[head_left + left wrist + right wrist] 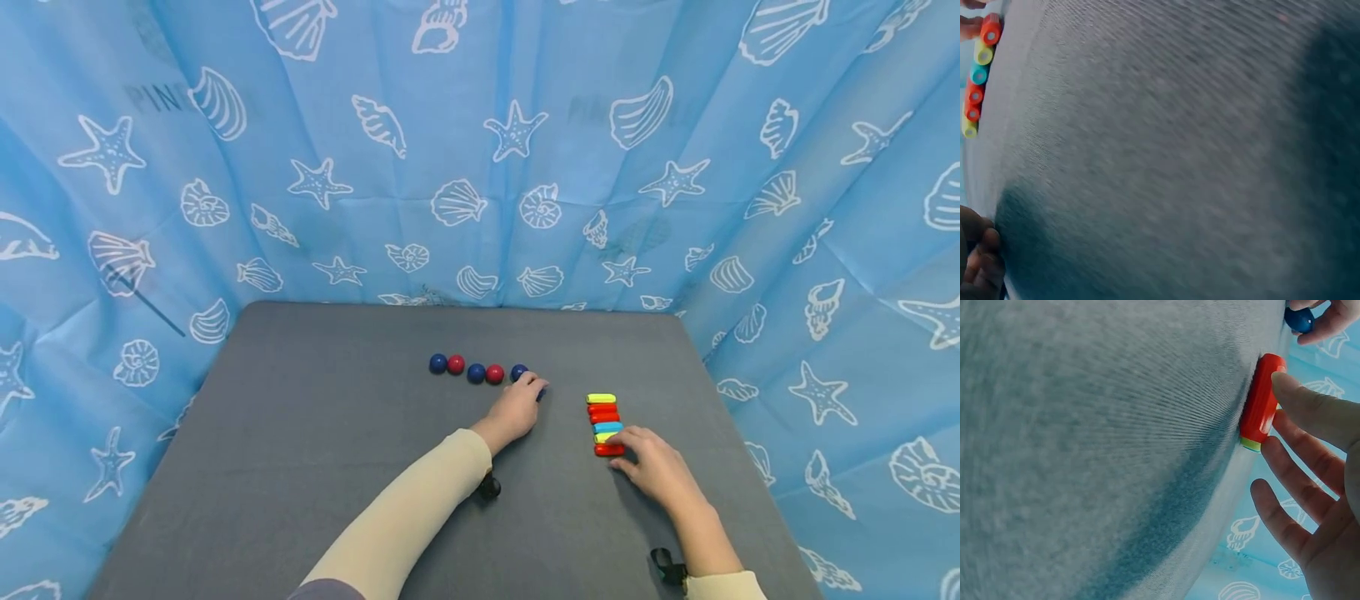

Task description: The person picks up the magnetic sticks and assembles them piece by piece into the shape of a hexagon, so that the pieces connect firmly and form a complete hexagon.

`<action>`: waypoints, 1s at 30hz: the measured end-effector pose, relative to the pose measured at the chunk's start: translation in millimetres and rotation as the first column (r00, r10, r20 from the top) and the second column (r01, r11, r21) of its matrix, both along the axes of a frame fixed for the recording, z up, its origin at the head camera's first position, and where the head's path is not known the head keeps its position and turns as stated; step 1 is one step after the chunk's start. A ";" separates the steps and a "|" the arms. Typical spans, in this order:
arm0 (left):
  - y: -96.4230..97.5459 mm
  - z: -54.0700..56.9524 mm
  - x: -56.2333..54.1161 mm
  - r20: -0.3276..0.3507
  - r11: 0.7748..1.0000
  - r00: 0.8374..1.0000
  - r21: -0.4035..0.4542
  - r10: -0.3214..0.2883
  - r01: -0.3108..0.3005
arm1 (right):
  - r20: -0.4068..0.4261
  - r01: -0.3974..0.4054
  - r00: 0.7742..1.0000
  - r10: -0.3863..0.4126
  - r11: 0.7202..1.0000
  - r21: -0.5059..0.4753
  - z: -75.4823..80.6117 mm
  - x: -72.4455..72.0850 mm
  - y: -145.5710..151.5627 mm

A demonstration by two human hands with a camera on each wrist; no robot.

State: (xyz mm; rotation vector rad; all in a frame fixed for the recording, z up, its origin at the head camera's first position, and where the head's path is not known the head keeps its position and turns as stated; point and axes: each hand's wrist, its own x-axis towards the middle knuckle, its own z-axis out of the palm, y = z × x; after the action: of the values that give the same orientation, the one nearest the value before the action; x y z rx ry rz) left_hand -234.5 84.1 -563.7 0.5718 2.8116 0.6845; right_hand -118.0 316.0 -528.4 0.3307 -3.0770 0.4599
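My left hand (514,412) pinches a dark blue ball (1299,320) at the right end of a row of balls. In the head view the hand hides most of that ball. Just behind it sits another blue ball (519,372). My right hand (654,468) is at the near end of a column of short coloured cylinders resembling stubby markers. Its thumb touches the nearest red cylinder (1261,400), and its other fingers spread loosely beside it. A yellow cylinder (603,437) and a light blue cylinder (608,427) lie directly behind the red one.
Farther left in the row are a red ball (495,374), a blue ball (476,373), another red ball (456,364) and another blue ball (438,363). More red cylinders (603,413) and a yellow cylinder (601,398) continue the column. A shell-patterned blue curtain (480,150) hangs behind the grey table (300,442).
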 end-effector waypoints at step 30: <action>-125.8 -9.8 44.1 0.057 0.887 0.998 0.460 0.011 -0.036 | 0.026 -0.013 1.000 0.014 0.999 -0.041 -17.1 -1.5 6.0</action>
State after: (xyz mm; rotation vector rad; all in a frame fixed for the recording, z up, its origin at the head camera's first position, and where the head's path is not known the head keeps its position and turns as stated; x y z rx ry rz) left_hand -190.4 -41.6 -573.5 0.5787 2.6080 1.3707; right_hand -119.5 322.0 -545.5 0.3478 -3.0880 0.5317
